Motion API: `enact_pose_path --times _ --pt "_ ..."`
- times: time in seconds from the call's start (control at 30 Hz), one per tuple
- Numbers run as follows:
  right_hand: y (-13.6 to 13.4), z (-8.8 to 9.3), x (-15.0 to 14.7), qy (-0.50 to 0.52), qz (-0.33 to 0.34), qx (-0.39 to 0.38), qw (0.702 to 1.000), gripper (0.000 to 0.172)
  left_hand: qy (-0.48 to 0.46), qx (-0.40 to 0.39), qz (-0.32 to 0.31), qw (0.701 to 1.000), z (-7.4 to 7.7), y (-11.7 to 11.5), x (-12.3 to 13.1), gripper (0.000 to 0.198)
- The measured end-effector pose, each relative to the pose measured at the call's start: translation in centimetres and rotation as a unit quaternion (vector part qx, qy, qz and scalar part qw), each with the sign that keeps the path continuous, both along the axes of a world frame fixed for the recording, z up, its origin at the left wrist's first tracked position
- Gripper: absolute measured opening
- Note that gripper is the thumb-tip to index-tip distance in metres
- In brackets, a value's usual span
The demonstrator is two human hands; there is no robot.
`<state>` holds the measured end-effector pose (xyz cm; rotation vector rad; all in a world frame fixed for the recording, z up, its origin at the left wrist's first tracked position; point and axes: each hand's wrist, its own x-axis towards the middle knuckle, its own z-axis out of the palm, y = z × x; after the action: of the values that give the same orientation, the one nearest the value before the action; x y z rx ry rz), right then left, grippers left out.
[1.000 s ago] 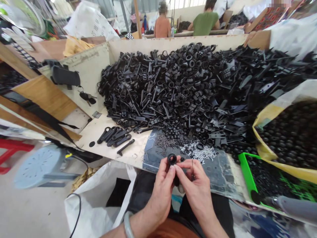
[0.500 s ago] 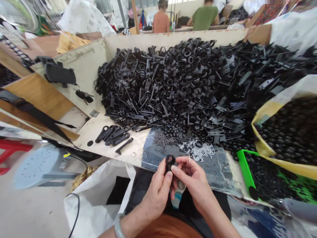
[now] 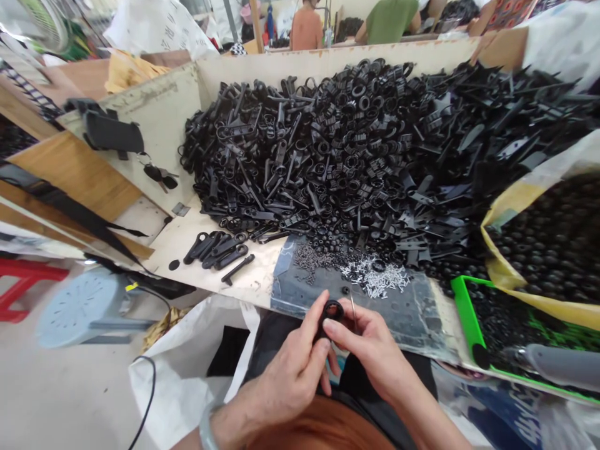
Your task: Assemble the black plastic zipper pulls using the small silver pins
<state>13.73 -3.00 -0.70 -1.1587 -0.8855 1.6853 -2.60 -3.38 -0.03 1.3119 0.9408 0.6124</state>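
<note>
My left hand and my right hand meet at the near edge of the table, both pinched on one small black plastic ring part. A thin metal pin stands up between the fingers of my right hand. Just beyond my hands, on a dark mat, lie small heaps of dark screws and silver pins. A huge pile of black plastic parts fills the table behind them.
Several finished black arms lie in a row at the left of the table. A green tray and a yellow-rimmed bag of black knobs stand at right. A grey tool lies at lower right. A white sack hangs below. Two people sit far behind.
My hands have stayed together on the ring part, shifting slightly right and nearer to me; the view has tilted a little downward.
</note>
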Motion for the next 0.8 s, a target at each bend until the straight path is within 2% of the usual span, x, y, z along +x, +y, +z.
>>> enact_pose_path --times 0.1,0.2,0.27,0.37,0.43,0.53,0.6,0.7,0.8 --pt "0.0 -1.3 -0.4 -0.068 -0.027 0.032 0.997 0.034 0.028 0.033 0.017 0.999 -1.2 0.0 0.0 0.065" --pt "0.4 -1.8 -0.5 -0.132 -0.054 0.097 0.985 0.031 -0.014 0.010 0.070 0.997 -2.0 0.4 0.3 0.071" --pt "0.7 -1.5 -0.3 -0.167 -0.075 0.155 0.971 0.026 -0.044 0.015 0.102 0.994 -1.9 0.9 0.4 0.075" --pt "1.1 -0.5 0.0 -0.204 -0.087 0.205 0.953 0.021 -0.038 0.034 0.097 0.994 -1.0 1.6 0.2 0.071" --pt "1.2 -0.1 0.2 -0.193 -0.077 0.192 0.959 0.020 -0.034 0.019 0.075 0.996 -0.4 1.8 0.1 0.070" --pt "1.1 -0.2 0.3 -0.119 -0.028 0.119 0.985 0.027 -0.034 -0.001 0.060 0.998 0.1 1.8 0.0 0.072" --pt "1.1 -0.6 0.1 -0.076 -0.006 0.078 0.994 0.031 -0.007 0.024 0.065 0.998 0.1 1.7 0.1 0.071" --pt "1.7 -1.2 -0.3 -0.049 -0.021 0.060 0.997 0.037 0.022 0.043 0.086 0.995 -0.3 1.9 0.5 0.065" --pt "3.0 -1.4 -0.3 -0.074 0.001 0.062 0.995 0.040 -0.055 -0.047 0.129 0.989 -0.5 2.3 1.0 0.077"
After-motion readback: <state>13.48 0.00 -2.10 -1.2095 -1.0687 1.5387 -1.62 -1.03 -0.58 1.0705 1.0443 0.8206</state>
